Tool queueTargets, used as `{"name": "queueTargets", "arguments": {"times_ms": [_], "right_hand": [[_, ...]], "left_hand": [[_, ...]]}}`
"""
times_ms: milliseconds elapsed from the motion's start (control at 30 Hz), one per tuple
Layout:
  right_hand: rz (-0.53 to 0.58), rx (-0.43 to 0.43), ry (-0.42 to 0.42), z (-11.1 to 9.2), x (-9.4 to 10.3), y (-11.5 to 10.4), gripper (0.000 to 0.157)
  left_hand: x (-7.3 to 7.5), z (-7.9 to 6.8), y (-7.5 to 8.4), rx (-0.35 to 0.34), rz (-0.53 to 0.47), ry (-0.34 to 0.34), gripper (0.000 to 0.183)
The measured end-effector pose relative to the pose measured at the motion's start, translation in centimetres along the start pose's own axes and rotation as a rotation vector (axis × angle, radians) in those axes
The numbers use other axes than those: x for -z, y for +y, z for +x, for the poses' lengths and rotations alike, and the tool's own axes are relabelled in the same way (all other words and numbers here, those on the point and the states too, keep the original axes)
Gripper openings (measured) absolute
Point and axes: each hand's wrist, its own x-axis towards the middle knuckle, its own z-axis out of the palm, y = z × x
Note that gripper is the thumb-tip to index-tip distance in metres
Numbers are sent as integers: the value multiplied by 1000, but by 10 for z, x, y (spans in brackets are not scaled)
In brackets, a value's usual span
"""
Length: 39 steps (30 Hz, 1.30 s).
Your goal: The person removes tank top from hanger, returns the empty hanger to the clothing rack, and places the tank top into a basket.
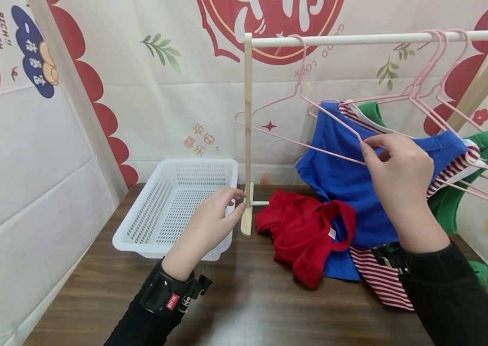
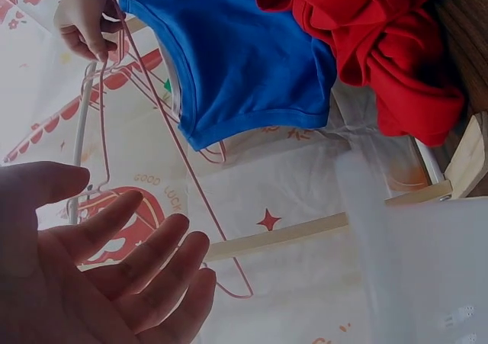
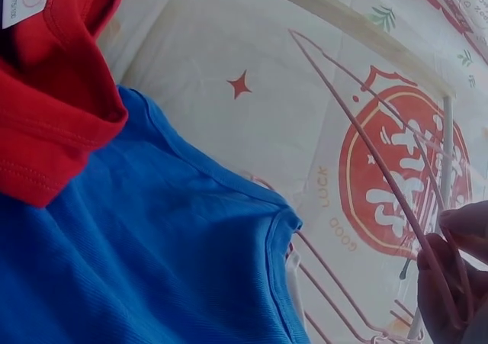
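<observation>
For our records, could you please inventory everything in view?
Rack: one, pale wood, white rail, right
Hangers: at least four, pink, on rack
Blue top: one, blue, on rack
Striped top: one, red and white, behind blue top
Green garment: one, green, behind striped top
Red garment: one, red, crumpled before blue top
Basket: one, white, left of rack
Table: one, brown, beneath
Printed cloth: count unclear, mostly white, backdrop
Left hand: one, near rack
Right hand: one, pinching a hanger
Sleeves: two, black, on forearms
Wrist devices: two, black, on wrists
</observation>
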Motion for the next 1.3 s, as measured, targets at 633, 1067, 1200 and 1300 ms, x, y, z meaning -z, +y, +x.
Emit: {"name": "queueTargets", "arguments": {"times_ms": [633, 1067, 1200, 1300], "right_hand": [[-72, 46, -84, 3, 22, -15, 33], [-38, 386, -31, -16, 16, -31, 26], [-10, 518, -73, -22, 9, -28, 31], [16, 610, -131, -26, 3, -24, 32]], "left_hand": [[-5, 1, 6, -97, 73, 20, 27], [-33, 7, 24, -173, 140, -44, 29], [-47, 9, 31, -195, 185, -72, 30], [-58, 11, 36, -208, 211, -109, 33]]}}
